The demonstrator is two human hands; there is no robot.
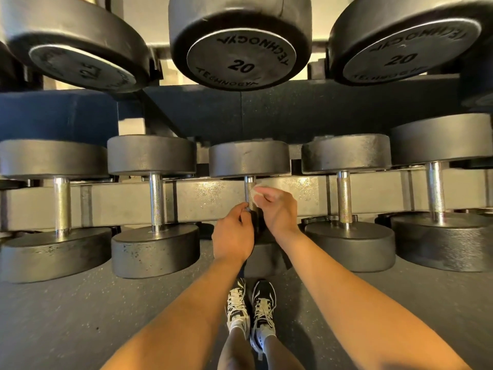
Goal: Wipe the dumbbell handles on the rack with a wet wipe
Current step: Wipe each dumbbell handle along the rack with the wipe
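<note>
The right hand (280, 209) pinches a crumpled white wet wipe (256, 194) against the knurled chrome handle (249, 186) of the middle black dumbbell (249, 158) on the grey rack (202, 198), while the left hand (233, 231), fingers curled, grips the handle's near end, apparently steadying it.

Both arms extended forward; left hand (233, 232) curled; right hand (278, 209) pinches wipe (255, 194).

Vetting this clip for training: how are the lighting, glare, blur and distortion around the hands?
Head view: wide-angle bend bows the rail and swells the top dumbbells; warm light glints on the rail and steel handle; the wipe in the right hand looks slightly smeared; the left hand, gripping the handle's low end, is sharp.
</note>
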